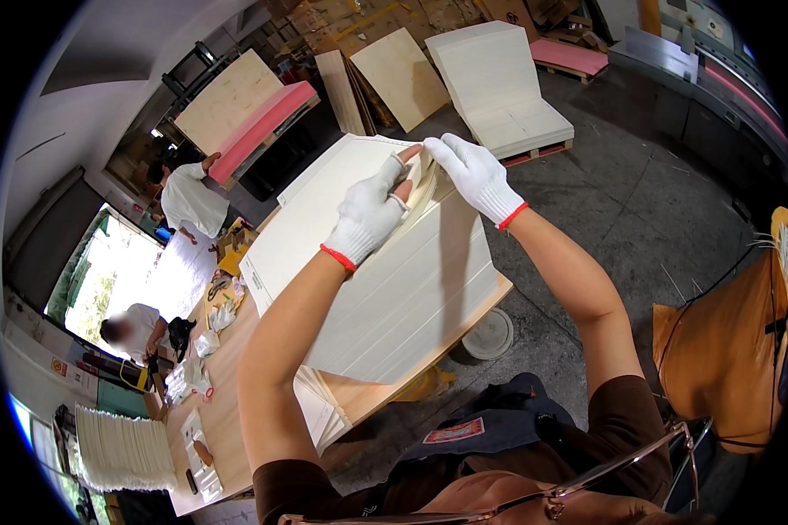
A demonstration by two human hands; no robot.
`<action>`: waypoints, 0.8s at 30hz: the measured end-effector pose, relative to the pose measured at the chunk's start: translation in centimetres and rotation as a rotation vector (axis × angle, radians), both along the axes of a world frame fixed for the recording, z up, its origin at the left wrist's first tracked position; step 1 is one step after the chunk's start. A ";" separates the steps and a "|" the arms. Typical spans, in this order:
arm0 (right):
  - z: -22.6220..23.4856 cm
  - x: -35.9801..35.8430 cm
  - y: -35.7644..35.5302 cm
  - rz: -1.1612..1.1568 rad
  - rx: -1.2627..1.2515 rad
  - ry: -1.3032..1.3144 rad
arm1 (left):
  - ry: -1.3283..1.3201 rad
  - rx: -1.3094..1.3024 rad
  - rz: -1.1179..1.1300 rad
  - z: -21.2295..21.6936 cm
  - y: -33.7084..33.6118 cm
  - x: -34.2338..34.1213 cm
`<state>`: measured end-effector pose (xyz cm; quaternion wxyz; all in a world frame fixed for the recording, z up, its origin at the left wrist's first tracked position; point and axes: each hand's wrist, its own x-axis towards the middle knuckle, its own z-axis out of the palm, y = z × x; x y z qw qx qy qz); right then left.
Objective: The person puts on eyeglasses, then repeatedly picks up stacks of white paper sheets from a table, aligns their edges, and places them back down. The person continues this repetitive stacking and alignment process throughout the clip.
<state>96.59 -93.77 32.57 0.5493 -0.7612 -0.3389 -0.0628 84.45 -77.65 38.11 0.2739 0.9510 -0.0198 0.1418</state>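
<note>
Both my hands wear white knit gloves with red cuffs. My left hand (369, 208) pinches the far end of a roll of tape, its bare fingertips showing through cut glove tips. My right hand (474, 175) grips the same far edge of a tall stack of thin pale wooden sheets (403, 297), which lies on a wooden worktable (236, 385). A strip of tape (418, 178) sits between the two hands at the stack's top corner.
More sheet stacks stand on pallets (499, 79) across the concrete floor. Pink-edged boards (254, 131) lean at the back left. Two other people work at the left. A white round lid (490, 334) lies on the floor, and an orange chair back (727, 350) stands at my right.
</note>
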 end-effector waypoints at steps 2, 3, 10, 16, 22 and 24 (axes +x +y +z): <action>0.0 0.0 0.1 0.002 0.004 -0.010 | -0.015 -0.005 0.013 -0.4 0.4 0.2; 0.0 0.0 0.1 0.003 0.014 -0.021 | -0.001 0.022 0.021 -0.5 0.5 0.4; -0.7 0.4 0.3 -0.009 0.037 -0.046 | 0.016 0.082 0.009 -0.4 -0.4 0.3; -0.6 0.3 0.2 -0.004 0.046 -0.043 | 0.102 0.124 0.078 0.6 -1.1 -0.1; -0.3 -0.1 0.1 0.001 0.073 0.004 | 0.107 0.069 0.054 0.9 -1.4 -0.6; -0.3 -0.1 0.1 0.000 0.084 0.026 | 0.045 0.120 0.033 0.9 -1.4 -0.6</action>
